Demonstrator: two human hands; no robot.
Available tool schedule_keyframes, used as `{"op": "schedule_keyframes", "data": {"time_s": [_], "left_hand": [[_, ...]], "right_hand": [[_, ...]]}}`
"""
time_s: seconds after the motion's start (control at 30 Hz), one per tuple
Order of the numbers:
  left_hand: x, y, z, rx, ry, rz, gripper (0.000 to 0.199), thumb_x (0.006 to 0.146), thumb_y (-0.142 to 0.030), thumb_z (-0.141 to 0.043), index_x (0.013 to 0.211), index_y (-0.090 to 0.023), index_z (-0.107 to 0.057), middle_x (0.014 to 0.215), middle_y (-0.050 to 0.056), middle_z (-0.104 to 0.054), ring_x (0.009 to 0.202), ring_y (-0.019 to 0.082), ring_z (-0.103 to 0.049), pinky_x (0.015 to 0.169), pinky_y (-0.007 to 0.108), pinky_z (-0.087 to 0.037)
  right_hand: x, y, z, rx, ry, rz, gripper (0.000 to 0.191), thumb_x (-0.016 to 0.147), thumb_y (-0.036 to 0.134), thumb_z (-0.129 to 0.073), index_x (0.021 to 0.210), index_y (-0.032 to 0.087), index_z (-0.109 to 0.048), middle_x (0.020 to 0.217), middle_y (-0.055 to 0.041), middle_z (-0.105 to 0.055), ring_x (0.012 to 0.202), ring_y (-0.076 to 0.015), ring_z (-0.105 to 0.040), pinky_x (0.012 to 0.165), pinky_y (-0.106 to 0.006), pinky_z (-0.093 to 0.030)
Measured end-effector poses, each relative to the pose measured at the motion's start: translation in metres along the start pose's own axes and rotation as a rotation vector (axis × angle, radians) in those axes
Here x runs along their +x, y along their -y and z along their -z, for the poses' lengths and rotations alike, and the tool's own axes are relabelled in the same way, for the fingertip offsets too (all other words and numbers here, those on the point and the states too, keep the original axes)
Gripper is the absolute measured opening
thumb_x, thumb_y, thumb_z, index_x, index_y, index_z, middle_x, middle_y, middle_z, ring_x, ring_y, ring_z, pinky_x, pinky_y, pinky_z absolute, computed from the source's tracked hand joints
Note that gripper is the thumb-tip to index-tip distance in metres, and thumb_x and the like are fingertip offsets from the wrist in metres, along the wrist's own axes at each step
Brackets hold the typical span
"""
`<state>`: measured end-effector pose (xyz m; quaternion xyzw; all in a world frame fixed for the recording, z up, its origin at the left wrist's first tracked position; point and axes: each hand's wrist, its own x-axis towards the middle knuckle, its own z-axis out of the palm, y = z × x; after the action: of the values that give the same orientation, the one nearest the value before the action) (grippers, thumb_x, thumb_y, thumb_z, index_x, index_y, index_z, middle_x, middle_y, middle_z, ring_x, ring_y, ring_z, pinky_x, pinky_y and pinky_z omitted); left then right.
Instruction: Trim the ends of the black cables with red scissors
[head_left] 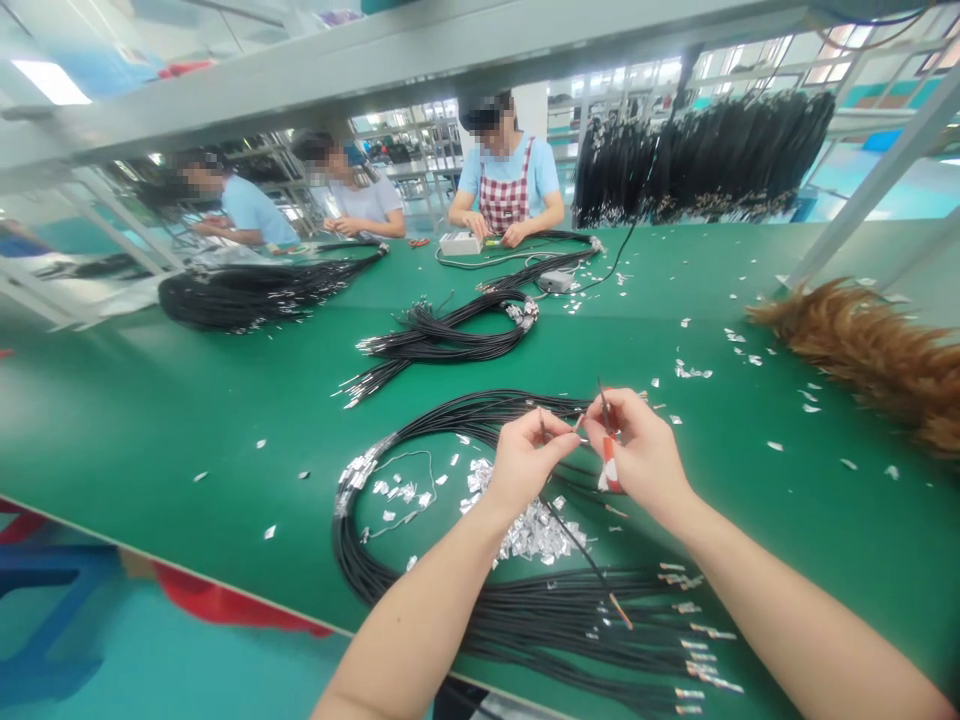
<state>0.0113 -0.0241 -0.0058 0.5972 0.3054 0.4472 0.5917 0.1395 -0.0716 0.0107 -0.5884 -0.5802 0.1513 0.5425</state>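
Observation:
My left hand (521, 460) is closed in a pinch on a black cable near its stripped end, just above the table. Close beside it, my right hand (641, 450) is closed around a slim tool (611, 465) with a dark pointed tip and a red-and-white part; its exact kind is unclear. The right fingertips meet the cable's thin wire end (579, 424). Below the hands, a large looped bundle of black cables (540, 610) lies with stripped ends to the right. Inside the loop is a pile of silvery foil scraps (536, 530).
Farther back lie a coiled cable bundle (465, 340) and another bundle (262, 290). A brown feather duster (870, 350) rests at right. Foil scraps dot the green table (750, 540). A co-worker (506, 180) sits opposite; two more sit left. A metal beam (337, 70) crosses above.

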Motion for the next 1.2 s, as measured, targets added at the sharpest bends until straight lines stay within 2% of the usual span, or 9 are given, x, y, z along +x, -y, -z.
{"op": "schedule_keyframes", "data": {"time_s": [0.1, 0.17, 0.3, 0.47, 0.57, 0.67, 0.87, 1.07, 1.2], "left_hand": [[-0.002, -0.005, 0.000, -0.035, 0.070, -0.021, 0.007, 0.064, -0.021, -0.066, 0.063, -0.016, -0.061, 0.064, 0.000, -0.058, 0.062, 0.012, -0.051, 0.063, 0.025, -0.040], [-0.002, -0.006, 0.001, -0.041, 0.022, -0.074, 0.005, 0.066, -0.020, -0.065, 0.065, -0.017, -0.061, 0.068, 0.001, -0.058, 0.067, 0.012, -0.052, 0.066, 0.026, -0.041], [-0.002, -0.010, 0.003, 0.049, -0.078, -0.182, 0.005, 0.066, -0.019, -0.066, 0.064, -0.018, -0.062, 0.079, 0.002, -0.055, 0.076, 0.014, -0.052, 0.068, 0.025, -0.041], [-0.003, -0.015, 0.003, 0.092, -0.077, -0.191, 0.011, 0.073, -0.026, -0.060, 0.065, -0.017, -0.063, 0.077, 0.002, -0.053, 0.071, 0.013, -0.051, 0.064, 0.024, -0.041], [-0.003, -0.013, 0.003, -0.044, -0.084, -0.103, 0.020, 0.081, -0.033, -0.049, 0.079, -0.018, -0.063, 0.070, 0.001, -0.053, 0.057, 0.009, -0.048, 0.053, 0.023, -0.039], [-0.001, -0.011, 0.005, -0.126, -0.032, -0.005, 0.018, 0.077, -0.033, -0.055, 0.085, -0.018, -0.061, 0.061, -0.002, -0.050, 0.044, 0.005, -0.038, 0.042, 0.020, -0.029], [-0.001, -0.013, 0.006, -0.123, 0.017, 0.018, 0.011, 0.067, -0.024, -0.064, 0.070, -0.015, -0.058, 0.057, -0.003, -0.052, 0.043, 0.004, -0.037, 0.041, 0.019, -0.027], [0.002, -0.007, 0.006, -0.224, 0.054, 0.046, 0.011, 0.070, -0.024, -0.062, 0.069, -0.015, -0.055, 0.055, -0.003, -0.051, 0.039, 0.003, -0.032, 0.038, 0.019, -0.021], [0.003, -0.004, 0.006, -0.208, 0.076, 0.009, 0.010, 0.072, -0.023, -0.059, 0.068, -0.015, -0.054, 0.068, -0.001, -0.054, 0.051, 0.006, -0.041, 0.049, 0.020, -0.032]], "right_hand": [[0.005, -0.005, 0.002, 0.155, -0.030, -0.121, 0.009, 0.072, 0.021, -0.056, 0.073, 0.020, -0.047, 0.065, 0.0024, -0.051, 0.058, -0.0113, -0.049, 0.058, -0.025, -0.042], [0.006, -0.004, 0.001, 0.305, 0.032, -0.191, 0.015, 0.070, 0.024, -0.061, 0.073, 0.020, -0.047, 0.065, 0.0026, -0.053, 0.060, -0.0116, -0.051, 0.060, -0.026, -0.044], [0.000, 0.005, -0.006, 0.535, 0.200, -0.226, 0.026, 0.065, 0.029, -0.068, 0.077, 0.020, -0.047, 0.075, 0.0014, -0.056, 0.069, -0.0124, -0.055, 0.067, -0.028, -0.045], [-0.006, 0.009, -0.015, 0.562, 0.171, -0.270, 0.031, 0.061, 0.031, -0.071, 0.072, 0.021, -0.044, 0.069, 0.0035, -0.052, 0.063, -0.0118, -0.052, 0.064, -0.028, -0.045], [-0.006, 0.008, -0.015, 0.593, 0.200, -0.294, 0.031, 0.062, 0.030, -0.070, 0.071, 0.021, -0.043, 0.066, 0.0038, -0.051, 0.062, -0.0123, -0.052, 0.065, -0.029, -0.044], [-0.007, 0.006, -0.016, 0.566, 0.235, -0.283, 0.029, 0.061, 0.025, -0.071, 0.070, 0.020, -0.043, 0.064, 0.0050, -0.048, 0.059, -0.0098, -0.048, 0.059, -0.025, -0.041], [-0.007, 0.004, -0.015, 0.562, 0.280, -0.303, 0.029, 0.060, 0.021, -0.070, 0.069, 0.019, -0.043, 0.060, 0.0072, -0.045, 0.052, -0.0065, -0.040, 0.051, -0.021, -0.034], [-0.004, 0.001, -0.014, 0.549, 0.207, -0.311, 0.030, 0.060, 0.022, -0.070, 0.070, 0.020, -0.042, 0.064, 0.0046, -0.054, 0.058, -0.0094, -0.050, 0.059, -0.025, -0.041], [-0.006, -0.007, -0.016, 0.441, 0.111, -0.244, 0.028, 0.063, 0.025, -0.068, 0.071, 0.021, -0.041, 0.066, 0.0029, -0.055, 0.061, -0.0117, -0.053, 0.060, -0.026, -0.043]]}}
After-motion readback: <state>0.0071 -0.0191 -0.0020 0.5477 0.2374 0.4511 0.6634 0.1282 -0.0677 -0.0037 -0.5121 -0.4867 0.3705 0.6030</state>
